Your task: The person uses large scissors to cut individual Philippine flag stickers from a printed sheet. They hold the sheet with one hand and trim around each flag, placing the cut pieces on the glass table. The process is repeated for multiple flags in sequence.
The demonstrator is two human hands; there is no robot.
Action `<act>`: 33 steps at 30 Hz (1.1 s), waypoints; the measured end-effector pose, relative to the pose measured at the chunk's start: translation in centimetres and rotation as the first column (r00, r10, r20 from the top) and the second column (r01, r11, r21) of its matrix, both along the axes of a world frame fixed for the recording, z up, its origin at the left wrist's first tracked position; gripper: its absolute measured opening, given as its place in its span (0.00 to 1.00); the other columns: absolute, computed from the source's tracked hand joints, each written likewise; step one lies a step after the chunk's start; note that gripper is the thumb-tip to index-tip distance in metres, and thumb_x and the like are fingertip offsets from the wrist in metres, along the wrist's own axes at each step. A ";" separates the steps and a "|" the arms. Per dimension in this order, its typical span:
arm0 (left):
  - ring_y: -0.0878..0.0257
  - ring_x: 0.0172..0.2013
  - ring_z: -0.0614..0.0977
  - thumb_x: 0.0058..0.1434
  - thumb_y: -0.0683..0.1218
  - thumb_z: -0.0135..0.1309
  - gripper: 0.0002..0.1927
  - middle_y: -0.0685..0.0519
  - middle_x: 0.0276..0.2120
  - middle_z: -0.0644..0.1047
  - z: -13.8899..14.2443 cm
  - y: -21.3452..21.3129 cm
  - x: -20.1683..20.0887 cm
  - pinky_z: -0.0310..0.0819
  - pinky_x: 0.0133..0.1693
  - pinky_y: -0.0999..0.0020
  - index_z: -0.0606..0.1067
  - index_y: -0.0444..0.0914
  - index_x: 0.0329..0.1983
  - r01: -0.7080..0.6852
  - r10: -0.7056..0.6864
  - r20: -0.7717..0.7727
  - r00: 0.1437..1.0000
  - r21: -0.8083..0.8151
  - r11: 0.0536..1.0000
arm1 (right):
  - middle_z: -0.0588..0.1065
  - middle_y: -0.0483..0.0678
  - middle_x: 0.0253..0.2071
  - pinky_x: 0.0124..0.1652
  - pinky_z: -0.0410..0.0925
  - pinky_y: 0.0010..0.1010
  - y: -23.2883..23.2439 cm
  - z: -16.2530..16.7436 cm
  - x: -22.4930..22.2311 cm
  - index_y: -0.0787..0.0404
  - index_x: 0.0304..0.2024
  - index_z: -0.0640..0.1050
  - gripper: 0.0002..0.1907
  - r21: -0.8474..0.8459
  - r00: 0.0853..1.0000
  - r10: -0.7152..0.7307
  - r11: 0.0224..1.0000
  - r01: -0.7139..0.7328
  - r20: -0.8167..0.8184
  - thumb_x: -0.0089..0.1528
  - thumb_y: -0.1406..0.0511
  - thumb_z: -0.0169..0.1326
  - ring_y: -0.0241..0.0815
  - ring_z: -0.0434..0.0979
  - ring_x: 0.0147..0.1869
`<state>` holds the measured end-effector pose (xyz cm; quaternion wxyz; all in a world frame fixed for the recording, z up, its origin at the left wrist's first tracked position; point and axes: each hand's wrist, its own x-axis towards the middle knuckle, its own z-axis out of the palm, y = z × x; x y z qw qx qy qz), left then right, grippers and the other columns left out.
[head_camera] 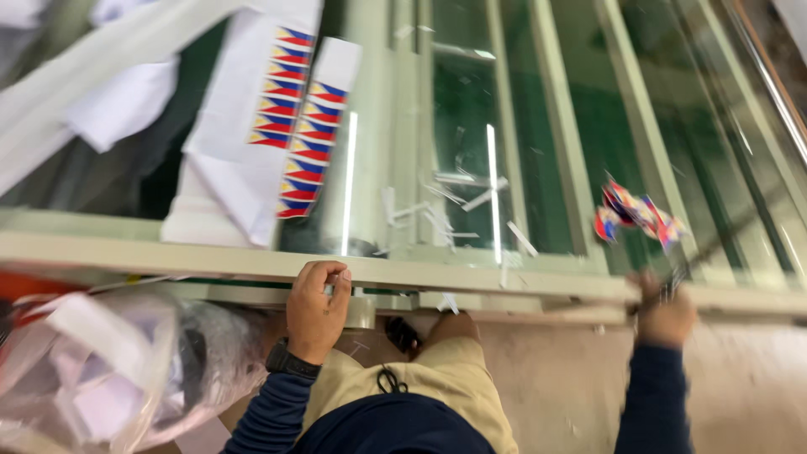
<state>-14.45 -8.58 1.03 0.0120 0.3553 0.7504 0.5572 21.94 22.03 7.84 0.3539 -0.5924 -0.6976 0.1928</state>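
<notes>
Bright overhead light, white glare streaks on glass [496, 181], heavy motion blur at right

Head camera looks steeply down, close over the table edge [471, 273].

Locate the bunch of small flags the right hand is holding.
In the head view, the bunch of small flags is on the right, above the right hand, over the green table.
</notes>
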 end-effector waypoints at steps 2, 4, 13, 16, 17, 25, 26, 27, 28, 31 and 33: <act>0.54 0.41 0.79 0.63 0.45 0.58 0.06 0.51 0.39 0.78 0.4 -1.9 -1.9 0.73 0.44 0.60 0.78 0.39 0.40 -0.129 0.113 -0.159 0.981 -0.095 0.987 | 0.77 0.49 0.21 0.34 0.69 0.35 -3.9 -2.8 1.1 0.68 0.35 0.79 0.25 0.160 0.914 -0.089 0.987 0.027 0.396 0.73 0.52 0.59 0.40 0.77 0.26; 0.50 0.46 0.77 0.60 0.46 0.59 0.07 0.52 0.41 0.78 0.8 -3.2 -3.8 0.70 0.47 0.54 0.79 0.41 0.40 -0.243 0.179 -0.290 0.940 -0.205 0.948 | 0.77 0.50 0.23 0.34 0.69 0.35 -6.5 -4.8 0.8 0.68 0.35 0.78 0.24 0.073 0.837 -0.144 0.990 0.124 0.528 0.72 0.53 0.59 0.40 0.77 0.27; 0.43 0.63 0.64 0.58 0.62 0.59 0.30 0.43 0.59 0.69 4.7 -3.7 -13.6 0.50 0.63 0.38 0.74 0.41 0.57 -0.422 0.139 -0.483 0.865 -0.549 0.721 | 0.77 0.52 0.28 0.32 0.72 0.36 -8.0 1.1 -11.5 0.68 0.39 0.76 0.16 -0.107 0.873 -0.027 0.990 0.090 0.487 0.68 0.59 0.55 0.44 0.79 0.30; 0.42 0.67 0.61 0.59 0.63 0.58 0.33 0.43 0.63 0.66 6.0 -4.4 -14.4 0.47 0.66 0.38 0.72 0.41 0.61 -0.480 0.226 -0.466 0.855 -0.547 0.686 | 0.77 0.53 0.30 0.31 0.72 0.37 -7.4 1.8 -12.1 0.68 0.40 0.75 0.14 -0.074 0.960 0.052 0.997 -0.033 0.277 0.66 0.61 0.54 0.45 0.79 0.31; 0.42 0.68 0.60 0.59 0.63 0.58 0.33 0.43 0.65 0.65 6.0 -4.6 -14.5 0.46 0.67 0.38 0.71 0.41 0.62 -0.496 0.257 -0.460 0.850 -0.535 0.684 | 0.77 0.54 0.31 0.31 0.73 0.37 -6.7 1.7 -11.6 0.68 0.40 0.75 0.13 -0.062 0.979 0.111 0.993 -0.102 0.172 0.66 0.62 0.54 0.45 0.79 0.31; 0.46 0.67 0.61 0.52 0.66 0.60 0.40 0.44 0.65 0.64 5.5 -3.2 -13.3 0.47 0.67 0.41 0.68 0.43 0.65 -0.328 0.061 -0.481 0.875 -0.494 0.806 | 0.76 0.56 0.36 0.29 0.75 0.38 -6.0 -2.3 -13.7 0.68 0.43 0.73 0.10 -0.049 0.446 0.524 0.607 -0.793 -0.725 0.62 0.67 0.51 0.48 0.81 0.34; 0.48 0.66 0.62 0.52 0.65 0.60 0.41 0.46 0.66 0.64 5.2 -2.3 -12.9 0.47 0.68 0.43 0.68 0.43 0.66 -0.254 -0.007 -0.438 0.899 -0.535 0.806 | 0.74 0.55 0.28 0.23 0.71 0.37 -6.8 -2.9 -15.4 0.66 0.44 0.72 0.09 -0.037 0.308 0.455 0.513 -0.858 -0.836 0.65 0.67 0.52 0.47 0.78 0.28; 0.47 0.65 0.63 0.53 0.65 0.60 0.41 0.43 0.65 0.64 4.9 -1.3 -12.8 0.49 0.66 0.43 0.68 0.41 0.66 -0.244 0.002 -0.426 0.905 -0.514 0.822 | 0.73 0.55 0.27 0.21 0.69 0.38 -7.9 -3.7 -16.9 0.63 0.42 0.73 0.10 -0.215 0.476 0.292 0.619 -0.755 -0.830 0.63 0.64 0.54 0.48 0.77 0.25; 0.45 0.63 0.63 0.54 0.65 0.60 0.41 0.41 0.64 0.64 4.6 -0.2 -12.8 0.51 0.64 0.44 0.68 0.39 0.66 -0.229 0.005 -0.411 0.911 -0.498 0.836 | 0.74 0.56 0.27 0.23 0.70 0.38 -9.1 -4.2 -18.1 0.66 0.40 0.73 0.11 -0.151 0.457 0.415 0.588 -0.795 -0.787 0.63 0.64 0.57 0.48 0.78 0.25; 0.44 0.61 0.64 0.58 0.64 0.59 0.36 0.38 0.62 0.65 3.1 1.9 -13.2 0.54 0.60 0.43 0.70 0.37 0.62 -0.242 0.028 -0.377 0.926 -0.533 0.811 | 0.76 0.51 0.34 0.32 0.72 0.31 -12.0 -3.8 -20.9 0.66 0.39 0.73 0.16 0.043 0.356 0.696 0.485 -0.873 -0.624 0.62 0.61 0.62 0.42 0.78 0.32; 0.44 0.60 0.66 0.58 0.60 0.60 0.31 0.40 0.61 0.67 2.0 2.6 -13.9 0.56 0.59 0.43 0.73 0.38 0.58 -0.270 0.045 -0.388 0.921 -0.550 0.790 | 0.75 0.52 0.38 0.37 0.70 0.29 -12.1 -2.6 -22.0 0.69 0.44 0.71 0.21 0.176 0.241 0.809 0.386 -0.905 -0.536 0.66 0.56 0.57 0.41 0.76 0.37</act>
